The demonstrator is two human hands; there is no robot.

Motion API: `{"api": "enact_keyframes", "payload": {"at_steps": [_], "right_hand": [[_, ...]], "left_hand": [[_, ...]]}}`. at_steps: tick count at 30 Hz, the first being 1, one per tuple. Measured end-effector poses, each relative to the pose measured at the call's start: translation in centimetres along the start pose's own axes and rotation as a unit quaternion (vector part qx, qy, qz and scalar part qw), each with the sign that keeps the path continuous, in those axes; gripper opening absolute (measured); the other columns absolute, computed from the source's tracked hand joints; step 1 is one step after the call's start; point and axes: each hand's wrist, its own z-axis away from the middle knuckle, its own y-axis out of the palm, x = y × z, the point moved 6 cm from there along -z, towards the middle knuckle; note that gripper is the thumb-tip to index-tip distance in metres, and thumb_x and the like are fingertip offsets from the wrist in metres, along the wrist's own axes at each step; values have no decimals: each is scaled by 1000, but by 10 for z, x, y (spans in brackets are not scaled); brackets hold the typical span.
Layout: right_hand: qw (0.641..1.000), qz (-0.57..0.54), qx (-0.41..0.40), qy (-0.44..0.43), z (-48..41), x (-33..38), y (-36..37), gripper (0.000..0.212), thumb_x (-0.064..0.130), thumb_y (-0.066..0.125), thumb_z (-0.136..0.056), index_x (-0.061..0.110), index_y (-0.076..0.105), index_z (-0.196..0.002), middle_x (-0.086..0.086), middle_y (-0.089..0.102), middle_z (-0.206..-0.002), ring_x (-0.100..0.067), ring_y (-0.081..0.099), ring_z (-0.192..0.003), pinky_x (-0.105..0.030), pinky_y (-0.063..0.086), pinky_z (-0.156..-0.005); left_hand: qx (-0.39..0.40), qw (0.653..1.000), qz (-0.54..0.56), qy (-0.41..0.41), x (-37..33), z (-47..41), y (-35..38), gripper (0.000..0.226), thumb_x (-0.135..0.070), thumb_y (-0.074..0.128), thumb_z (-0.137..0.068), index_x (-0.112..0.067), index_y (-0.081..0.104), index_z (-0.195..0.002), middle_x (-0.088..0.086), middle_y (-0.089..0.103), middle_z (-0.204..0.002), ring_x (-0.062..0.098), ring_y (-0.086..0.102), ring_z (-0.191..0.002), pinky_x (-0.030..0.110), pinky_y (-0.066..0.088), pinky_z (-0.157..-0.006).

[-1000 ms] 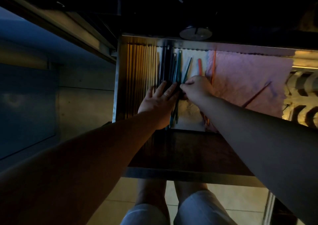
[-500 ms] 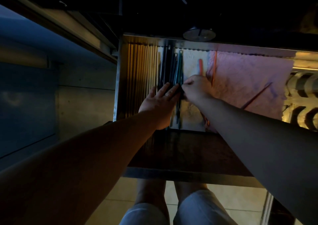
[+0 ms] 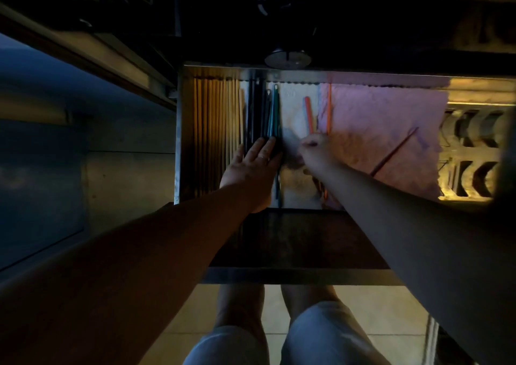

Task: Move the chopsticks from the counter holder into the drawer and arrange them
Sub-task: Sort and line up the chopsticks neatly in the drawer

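Note:
The open drawer (image 3: 179, 141) holds a row of pale wooden chopsticks (image 3: 215, 130) along its left side, then dark and teal chopsticks (image 3: 269, 113) lying parallel beside them. My left hand (image 3: 252, 166) lies flat with straight fingers pressing on the dark and teal bundle. To its right, my right hand (image 3: 317, 152) has curled fingers at the lower ends of two orange-red chopsticks (image 3: 309, 114); the hand is blurred. One dark red chopstick (image 3: 395, 151) lies slanted on the pink cloth (image 3: 385, 118).
A pink cloth lines the drawer's right half and a white paper liner (image 3: 293, 104) its middle. A round metal object (image 3: 287, 57) sits above the drawer's back edge. The dark drawer front (image 3: 296, 241) is near me. My knees and tiled floor show below.
My right hand has moved rightward from the teal chopsticks to the orange-red ones. The teal chopsticks now lie straight against the dark ones. My left hand stayed pressing on the bundle.

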Motion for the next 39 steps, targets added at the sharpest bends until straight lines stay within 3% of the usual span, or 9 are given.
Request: {"api": "enact_keyframes", "payload": {"at_steps": [3,8,11,14,17,19,23,32,39], "right_hand": [[999,6,-25,-44,1,-6,-25,15,1,57,-81,11,68,-81,-8,67,-83,-30,66,-90,-39,51,-84],[991,95,-58,-72,4,-19,-73,16,7,58,-79,13,70,-88,-2,70,-90,-14,58,-88,-16,34,-78],[990,120,-60,-50,4,-32,-100,18,12,58,-79,12,70,-91,-11,71,-97,-27,60,-101,-24,41,-90],[965,229,-125,-27,8,-48,-131,23,32,56,-78,27,69,-97,-15,60,-118,-33,49,-117,-26,30,-97],[918,370,-146,19,4,-72,-156,43,50,47,-74,36,62,-111,-10,40,-138,-38,32,-131,-50,34,-106],[932,336,-127,54,-5,-91,-165,48,47,50,-79,24,62,-119,-15,41,-136,-38,38,-127,-52,41,-101],[962,243,-88,82,-19,-117,-170,42,40,58,-82,5,67,-104,-19,61,-112,-34,60,-103,-41,51,-91],[958,246,-139,53,-31,-103,-160,52,57,52,-84,12,64,-107,-11,64,-107,-28,60,-97,-33,51,-76],[983,-14,-85,160,-29,-98,-150,57,46,63,-77,4,61,-115,-14,68,-97,-31,68,-77,-38,59,-62]], "left_hand": [[-45,998,51,-11,-16,-3,-11,75,-19,51,-90,-29,11,-153,0,-1,-163,26,-3,-148,46,2,-116],[-71,982,163,-59,-47,-17,-29,48,-24,54,-86,-21,44,-133,6,48,-135,30,45,-125,45,42,-96],[-54,947,295,-118,-65,-29,-31,37,-29,55,-87,-16,52,-121,13,59,-120,35,57,-110,39,48,-83],[-61,920,349,-169,-81,-42,-30,37,-31,60,-85,-13,57,-117,14,64,-114,34,60,-106,31,43,-73],[-64,894,369,-246,-89,-52,-21,47,-29,65,-81,-9,52,-121,17,61,-117,36,58,-108,36,47,-83],[-86,865,390,-303,-90,-55,-16,48,-28,65,-81,-6,47,-120,20,58,-117,39,57,-109,41,47,-86],[-108,824,408,-379,-89,-59,-8,45,-30,63,-86,-5,43,-118,20,59,-115,40,58,-107,43,47,-84],[-63,842,398,-360,-82,-70,-2,26,-28,63,-83,-7,69,-96,14,69,-90,31,67,-85,30,47,-61],[-94,818,423,-379,-77,-59,-5,25,-21,55,-78,-10,64,-98,7,62,-85,21,53,-68,24,32,-48]]}}
